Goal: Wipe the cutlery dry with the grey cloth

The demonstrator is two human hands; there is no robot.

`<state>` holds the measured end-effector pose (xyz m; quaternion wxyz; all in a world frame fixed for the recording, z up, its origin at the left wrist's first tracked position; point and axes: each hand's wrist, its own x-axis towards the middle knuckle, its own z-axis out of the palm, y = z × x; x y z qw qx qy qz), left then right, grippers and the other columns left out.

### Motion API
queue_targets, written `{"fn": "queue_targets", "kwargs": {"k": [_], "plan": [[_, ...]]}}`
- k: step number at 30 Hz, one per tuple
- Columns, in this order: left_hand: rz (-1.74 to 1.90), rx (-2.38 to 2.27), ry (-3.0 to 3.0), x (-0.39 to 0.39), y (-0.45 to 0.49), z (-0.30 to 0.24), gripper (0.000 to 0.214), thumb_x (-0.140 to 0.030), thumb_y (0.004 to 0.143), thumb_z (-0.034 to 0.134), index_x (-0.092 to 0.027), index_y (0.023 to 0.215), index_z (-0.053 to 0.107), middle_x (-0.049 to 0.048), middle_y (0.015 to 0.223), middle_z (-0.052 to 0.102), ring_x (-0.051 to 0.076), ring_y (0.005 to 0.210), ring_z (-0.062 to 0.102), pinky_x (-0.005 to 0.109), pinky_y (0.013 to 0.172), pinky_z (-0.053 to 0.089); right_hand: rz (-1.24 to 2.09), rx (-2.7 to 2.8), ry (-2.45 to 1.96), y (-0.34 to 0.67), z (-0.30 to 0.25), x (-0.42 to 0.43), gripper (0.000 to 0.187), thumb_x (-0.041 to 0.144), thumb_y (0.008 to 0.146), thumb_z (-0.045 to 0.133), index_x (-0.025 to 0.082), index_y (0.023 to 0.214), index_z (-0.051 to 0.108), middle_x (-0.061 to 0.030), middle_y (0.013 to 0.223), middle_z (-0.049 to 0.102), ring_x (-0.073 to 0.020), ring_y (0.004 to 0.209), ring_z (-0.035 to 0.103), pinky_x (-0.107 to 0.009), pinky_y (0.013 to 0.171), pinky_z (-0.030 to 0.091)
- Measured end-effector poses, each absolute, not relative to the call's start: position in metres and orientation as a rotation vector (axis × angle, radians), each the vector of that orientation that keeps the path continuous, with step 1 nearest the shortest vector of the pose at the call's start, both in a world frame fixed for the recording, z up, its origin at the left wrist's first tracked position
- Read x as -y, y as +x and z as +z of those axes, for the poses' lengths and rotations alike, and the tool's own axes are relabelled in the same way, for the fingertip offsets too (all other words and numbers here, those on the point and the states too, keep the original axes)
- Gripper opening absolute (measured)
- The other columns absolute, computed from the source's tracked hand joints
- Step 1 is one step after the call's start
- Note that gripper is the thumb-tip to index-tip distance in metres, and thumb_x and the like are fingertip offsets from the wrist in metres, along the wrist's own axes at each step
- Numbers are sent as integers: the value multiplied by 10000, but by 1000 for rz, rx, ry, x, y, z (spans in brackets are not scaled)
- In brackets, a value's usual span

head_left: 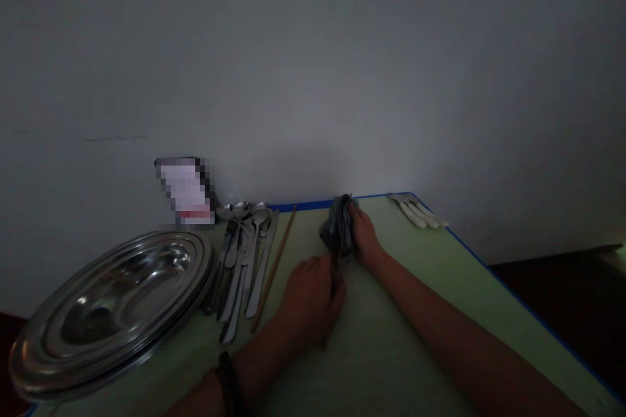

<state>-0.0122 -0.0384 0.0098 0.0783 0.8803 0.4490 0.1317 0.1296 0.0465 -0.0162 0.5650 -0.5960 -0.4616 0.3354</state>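
On a light green table [420,313], my right hand [364,234] is closed on a bunched grey cloth [337,228] near the far edge. My left hand [310,296] sits just in front of it, fingers curled round a thin stick-like piece [335,267] whose far end runs into the cloth; in the dim light I cannot name it. A black band is on my left wrist. Left of my hands lies a single brown chopstick [274,267], and beyond it a pile of steel spoons and knives [244,260].
A stack of oval steel plates [112,306] hangs over the table's left edge. Several white-handled utensils [418,212] lie at the far right corner. A blurred-out card [186,192] leans on the grey wall behind. The table has a blue rim [493,273]; dark floor lies to the right.
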Motion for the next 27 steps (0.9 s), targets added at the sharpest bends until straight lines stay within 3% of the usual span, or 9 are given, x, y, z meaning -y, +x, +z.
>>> {"fn": "queue_targets", "kwargs": {"k": [4,8,12,17,22,27], "plan": [[375,-1348,2544,34,-13,12,160,-256,849,379,-168,916,494,66,839,600,205,762,549,322,683,419,1066,931,-1172,126,-13,-36,365,430,811,373,156,950,569,-42,810,667,-165,761,616,-270,698,469],[343,-1312,2579,36,-11,11,204,-299,865,365,-184,810,525,53,772,582,194,723,531,314,667,407,1121,695,-1250,140,-6,-50,366,350,856,243,161,784,548,-41,619,613,-160,640,605,-269,620,481],[326,-1193,2627,40,-11,10,184,-270,857,376,-183,795,526,47,756,569,193,720,508,315,659,397,1107,538,-1004,160,-8,-65,332,334,851,283,205,606,466,18,430,463,-132,478,518,-239,500,452],[335,-1209,2521,37,-11,11,245,-288,891,314,-167,839,521,65,797,595,208,744,528,340,690,409,1219,484,-738,165,-14,-70,314,389,817,387,208,567,447,49,394,413,-105,391,414,-229,423,382],[407,-1310,2310,32,-11,9,251,-258,893,287,-145,969,498,96,878,618,220,790,568,337,712,431,967,583,-968,130,-15,-58,273,452,771,467,200,682,526,22,554,538,-135,561,514,-262,577,424],[465,-1332,2199,28,-12,4,207,-277,874,338,-136,907,485,112,854,618,217,748,586,312,666,442,740,847,-1288,94,-7,-31,299,486,769,461,213,818,572,-22,814,606,-169,838,543,-302,802,383]]}}
